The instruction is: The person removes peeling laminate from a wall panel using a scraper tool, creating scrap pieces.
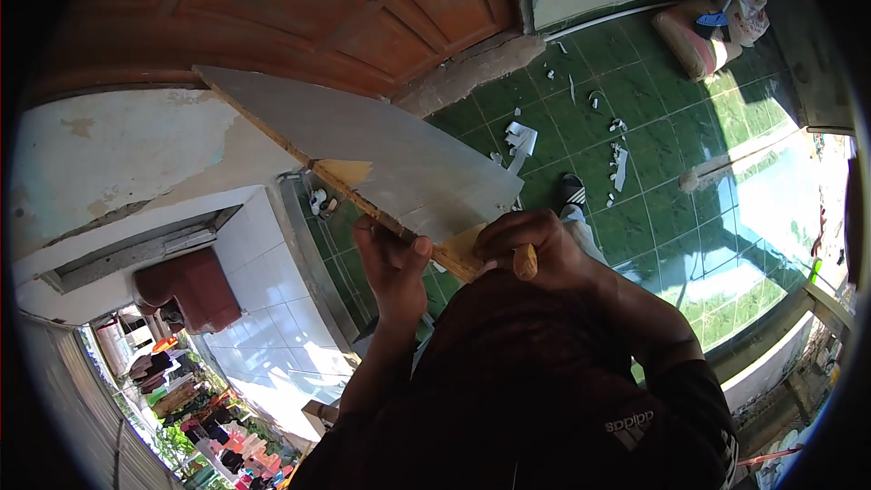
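A large grey board (pixel 363 141) with a rough yellowish-brown edge slants from the upper left down to my body. My left hand (pixel 393 268) holds that edge, with the thumb on the near side and the fingers bent at the board. At the lower end of the board, my right hand (pixel 535 249) is closed round a tool with a yellow-brown handle (pixel 525 262). The working end of the tool is hidden. Bare yellowish patches show on the board face near its edge.
Torn white scraps (pixel 521 141) lie on the green tiled floor (pixel 581 127). A wooden panelled door (pixel 318 18) stands behind the board. At the upper right are a rolled cushion (pixel 694 41) and a white bag (pixel 749 16). A sandalled foot (pixel 572 192) shows beyond my right hand.
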`<state>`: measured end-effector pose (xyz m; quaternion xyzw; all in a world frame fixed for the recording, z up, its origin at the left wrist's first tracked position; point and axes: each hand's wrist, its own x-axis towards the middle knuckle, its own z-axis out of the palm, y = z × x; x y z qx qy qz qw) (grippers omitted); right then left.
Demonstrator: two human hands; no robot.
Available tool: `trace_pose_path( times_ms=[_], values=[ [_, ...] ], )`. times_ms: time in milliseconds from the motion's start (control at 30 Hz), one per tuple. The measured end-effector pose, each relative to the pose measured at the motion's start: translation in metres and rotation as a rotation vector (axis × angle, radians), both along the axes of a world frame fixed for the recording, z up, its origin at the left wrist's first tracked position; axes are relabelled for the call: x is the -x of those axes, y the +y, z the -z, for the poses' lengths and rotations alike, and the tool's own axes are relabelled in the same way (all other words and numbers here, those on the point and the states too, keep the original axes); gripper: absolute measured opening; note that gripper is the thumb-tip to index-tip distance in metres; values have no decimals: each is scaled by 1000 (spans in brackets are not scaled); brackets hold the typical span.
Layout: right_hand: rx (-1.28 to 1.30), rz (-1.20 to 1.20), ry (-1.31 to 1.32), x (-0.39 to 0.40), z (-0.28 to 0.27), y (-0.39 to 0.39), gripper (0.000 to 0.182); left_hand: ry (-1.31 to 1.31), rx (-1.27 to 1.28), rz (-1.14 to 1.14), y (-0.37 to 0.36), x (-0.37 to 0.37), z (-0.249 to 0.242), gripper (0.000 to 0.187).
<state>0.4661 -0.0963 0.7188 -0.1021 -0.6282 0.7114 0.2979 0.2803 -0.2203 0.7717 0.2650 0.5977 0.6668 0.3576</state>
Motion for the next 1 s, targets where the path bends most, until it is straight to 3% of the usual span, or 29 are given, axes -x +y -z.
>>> trace_pose_path(
  times_ms=[300,600,1000],
  values=[
    [-35,-68,-29,-2,0,19,10,22,-21,-57,11,-9,5,62],
    [-305,-88,11,-6,-11,38,16,30,-26,-103,19,-15,6,58],
    [-338,-68,58,2,-6,39,18,-2,-28,-105,22,-23,-2,53]
  ],
)
